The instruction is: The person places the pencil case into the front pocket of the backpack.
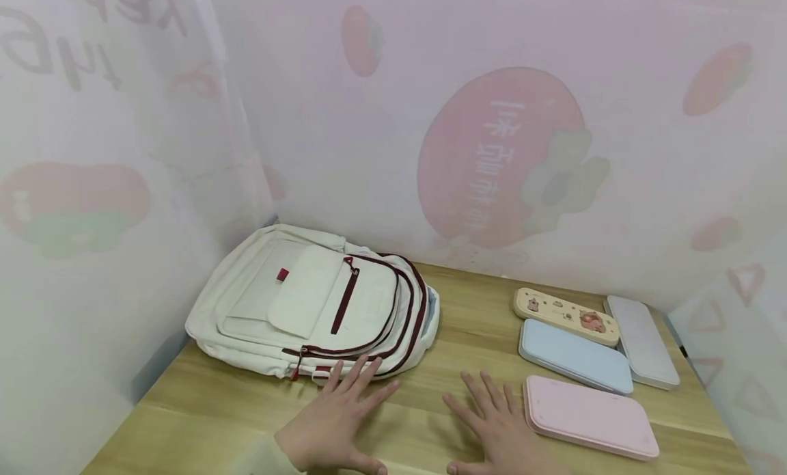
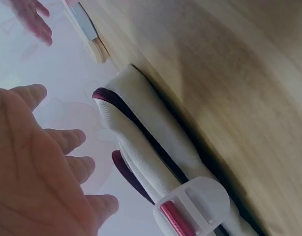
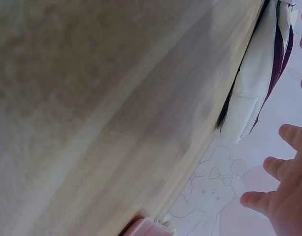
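A white backpack (image 1: 307, 297) with dark red zips lies flat on the wooden table at the left, its front pocket facing up. My left hand (image 1: 341, 417) is spread with straight fingers just in front of the backpack's near side; it holds nothing. In the left wrist view a white plastic buckle (image 2: 193, 206) shows on the bag's side. My right hand (image 1: 494, 427), fingers also spread, is over the table beside the pink case (image 1: 590, 417) and holds nothing. Behind that case lie a light blue case (image 1: 574, 355), a cream case with printed pictures (image 1: 565, 316) and a greyish-white case (image 1: 642, 342).
The wooden table (image 1: 467, 324) is bordered by pale curtains (image 1: 369, 154) printed with red fruit at the back and both sides. The backpack's far left end is close to the left curtain. The cases are grouped at the table's right.
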Demonstrator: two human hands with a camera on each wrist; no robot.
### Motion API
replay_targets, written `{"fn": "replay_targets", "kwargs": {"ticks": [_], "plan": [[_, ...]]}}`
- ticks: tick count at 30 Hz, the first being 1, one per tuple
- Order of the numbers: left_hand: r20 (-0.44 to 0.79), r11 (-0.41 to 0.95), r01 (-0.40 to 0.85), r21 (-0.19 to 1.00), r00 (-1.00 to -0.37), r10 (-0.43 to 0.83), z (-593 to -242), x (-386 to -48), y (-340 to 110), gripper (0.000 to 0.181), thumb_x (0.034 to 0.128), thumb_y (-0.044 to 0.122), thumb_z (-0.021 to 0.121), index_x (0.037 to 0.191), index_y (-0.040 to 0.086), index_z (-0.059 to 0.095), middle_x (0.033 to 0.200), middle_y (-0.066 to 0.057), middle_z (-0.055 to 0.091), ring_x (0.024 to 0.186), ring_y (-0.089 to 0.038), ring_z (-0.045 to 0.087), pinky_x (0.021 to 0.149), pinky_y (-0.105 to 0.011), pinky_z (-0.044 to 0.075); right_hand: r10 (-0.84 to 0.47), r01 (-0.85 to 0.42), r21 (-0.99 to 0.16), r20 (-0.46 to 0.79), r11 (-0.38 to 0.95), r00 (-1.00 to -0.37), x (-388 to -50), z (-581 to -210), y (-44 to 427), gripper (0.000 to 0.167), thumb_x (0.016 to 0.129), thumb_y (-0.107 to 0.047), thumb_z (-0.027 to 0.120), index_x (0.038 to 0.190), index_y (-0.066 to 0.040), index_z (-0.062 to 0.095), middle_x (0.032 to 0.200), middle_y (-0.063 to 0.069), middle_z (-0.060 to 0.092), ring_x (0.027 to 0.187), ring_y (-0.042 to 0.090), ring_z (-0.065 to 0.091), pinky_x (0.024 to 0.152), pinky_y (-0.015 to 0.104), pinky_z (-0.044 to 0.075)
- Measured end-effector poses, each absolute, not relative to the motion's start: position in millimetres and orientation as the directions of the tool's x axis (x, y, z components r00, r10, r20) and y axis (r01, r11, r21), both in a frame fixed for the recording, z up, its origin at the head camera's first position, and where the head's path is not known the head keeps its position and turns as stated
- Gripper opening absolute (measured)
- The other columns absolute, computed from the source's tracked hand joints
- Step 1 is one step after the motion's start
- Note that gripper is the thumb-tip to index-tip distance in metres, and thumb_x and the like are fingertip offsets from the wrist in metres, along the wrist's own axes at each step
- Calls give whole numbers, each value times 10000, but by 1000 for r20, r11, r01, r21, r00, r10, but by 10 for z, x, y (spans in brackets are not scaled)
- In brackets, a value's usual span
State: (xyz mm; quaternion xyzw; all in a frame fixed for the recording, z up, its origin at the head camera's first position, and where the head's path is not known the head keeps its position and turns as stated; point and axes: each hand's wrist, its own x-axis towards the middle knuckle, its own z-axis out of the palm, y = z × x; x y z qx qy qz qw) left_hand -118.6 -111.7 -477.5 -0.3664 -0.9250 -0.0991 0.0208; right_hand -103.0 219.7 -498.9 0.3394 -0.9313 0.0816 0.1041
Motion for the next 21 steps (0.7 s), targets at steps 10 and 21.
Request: {"fn": "replay_targets", "kwargs": {"ticks": [10,21], "plan": [[89,712,698,79,-716,692,-4775,-1187,-1071,1118,730,900,610,1611,252,376,1652,-238,240,1529,-435,150,1224,-598,196,-608,-637,-33,261,771,-750,-1022,-4953,2174,878,809,-754,702,1498,-228,555,1596,196,365,1392,540,363,944,816,401],[134,696,713,85,-701,701,-4789,-1262,-1058,1157,692,863,696,1607,228,384,1657,-231,235,1516,-464,179,1212,-621,211,-596,-635,-76,275,768,-754,-1055,-4952,2170,810,861,-687,698,1497,-207,552,1581,194,390,1406,521,367,990,797,381]]}}
